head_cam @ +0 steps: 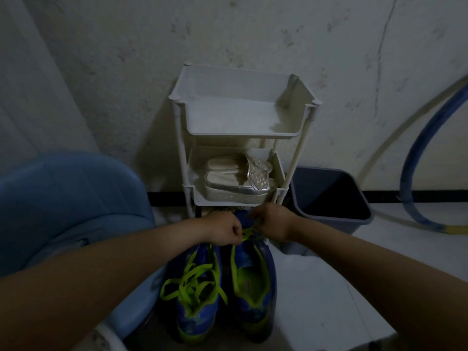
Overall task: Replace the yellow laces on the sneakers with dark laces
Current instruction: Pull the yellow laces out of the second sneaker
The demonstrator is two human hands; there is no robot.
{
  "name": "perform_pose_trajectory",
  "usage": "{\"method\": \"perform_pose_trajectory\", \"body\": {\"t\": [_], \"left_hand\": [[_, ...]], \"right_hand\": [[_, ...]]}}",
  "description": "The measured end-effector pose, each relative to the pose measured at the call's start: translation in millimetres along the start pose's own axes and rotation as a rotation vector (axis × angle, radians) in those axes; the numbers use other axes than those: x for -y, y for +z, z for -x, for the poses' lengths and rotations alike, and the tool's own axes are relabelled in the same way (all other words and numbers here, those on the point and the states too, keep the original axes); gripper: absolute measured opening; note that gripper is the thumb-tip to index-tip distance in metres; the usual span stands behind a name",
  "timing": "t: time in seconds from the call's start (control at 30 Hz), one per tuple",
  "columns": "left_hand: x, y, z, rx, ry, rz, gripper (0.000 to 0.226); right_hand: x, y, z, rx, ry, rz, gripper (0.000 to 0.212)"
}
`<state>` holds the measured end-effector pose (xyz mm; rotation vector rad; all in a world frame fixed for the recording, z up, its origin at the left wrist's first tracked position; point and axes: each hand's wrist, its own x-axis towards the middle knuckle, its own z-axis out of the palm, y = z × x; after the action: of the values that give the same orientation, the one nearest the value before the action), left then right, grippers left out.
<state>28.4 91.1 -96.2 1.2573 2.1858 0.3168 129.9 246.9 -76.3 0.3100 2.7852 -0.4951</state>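
Observation:
Two blue sneakers with lime-yellow trim stand side by side on the floor, toes toward a white rack. The left sneaker point(196, 297) has its yellow lace point(188, 277) loose and piled over the tongue. The right sneaker point(253, 287) shows an open mouth, with a short length of yellow lace point(249, 233) only near the toe. My left hand point(222, 230) and my right hand point(272, 224) meet over that toe end, fingers curled and pinching this lace between them. No dark laces are in view.
A white three-tier plastic rack point(240, 133) stands against the wall with silver sandals point(238, 178) on its middle shelf. A dark bin point(331, 196) sits to the right, a blue tub point(63, 198) to the left, and a blue hose point(410, 178) at far right.

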Motion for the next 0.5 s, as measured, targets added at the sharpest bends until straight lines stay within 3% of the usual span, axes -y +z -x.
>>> {"method": "perform_pose_trajectory", "body": {"t": [0.13,0.5], "left_hand": [[2,2,1,-0.033,0.022,-0.018,0.004],[4,2,2,-0.031,0.048,0.088,0.003]], "right_hand": [[11,2,1,0.091,-0.062,-0.072,0.025],[8,10,-3,0.148,-0.040,0.015,0.033]]}}
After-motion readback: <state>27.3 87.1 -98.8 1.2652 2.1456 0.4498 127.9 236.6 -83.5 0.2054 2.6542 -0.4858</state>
